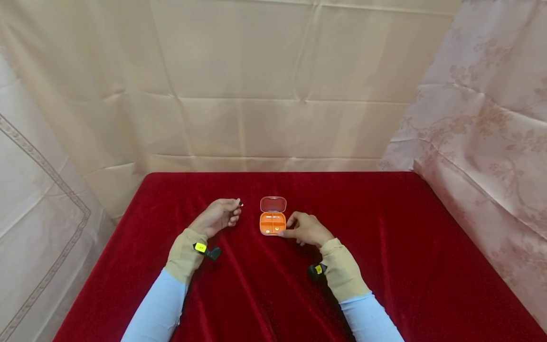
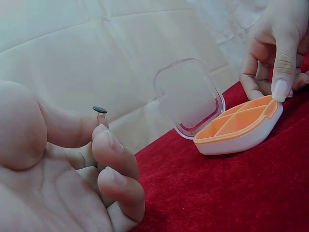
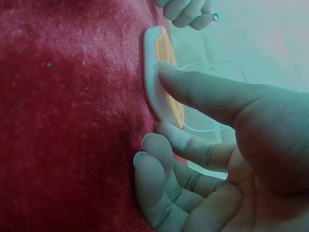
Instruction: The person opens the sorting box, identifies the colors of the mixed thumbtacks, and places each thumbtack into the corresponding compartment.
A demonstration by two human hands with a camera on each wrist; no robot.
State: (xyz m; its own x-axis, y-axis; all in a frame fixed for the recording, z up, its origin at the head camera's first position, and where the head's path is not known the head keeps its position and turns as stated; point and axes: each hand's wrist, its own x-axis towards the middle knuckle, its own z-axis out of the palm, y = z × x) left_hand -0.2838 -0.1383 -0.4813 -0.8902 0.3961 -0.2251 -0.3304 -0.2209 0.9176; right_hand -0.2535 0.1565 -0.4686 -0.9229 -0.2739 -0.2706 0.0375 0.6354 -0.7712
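Nearest to our camera, at the bottom edge of the head view, we find two light blue sleeves, which reach over the counter with its red cloth. Left of the centre of the frame we see the left hand. Its thumb and forefinger are together at the tips, and they pinch a small piece with a dark flat top and a short pale stem. What exactly this piece is, we cannot tell.

Near the middle of the frame stands an orange and white case on the cloth, with its clear lid raised toward the top of the frame. We count four compartments; the two lower ones show pale spots, too small for us to name. The right hand grips the case at its lower right corner, with the thumb in front and the forefinger against the right side; its other fingers are bent and hold nothing.

For us the decisive relation is this: the case lies to the right of the pinched piece and a little lower in the frame, well apart from it. The right hand is the nearer one to the case, whose longer side seems to run from left to right, though the slanted view leaves us not quite sure.
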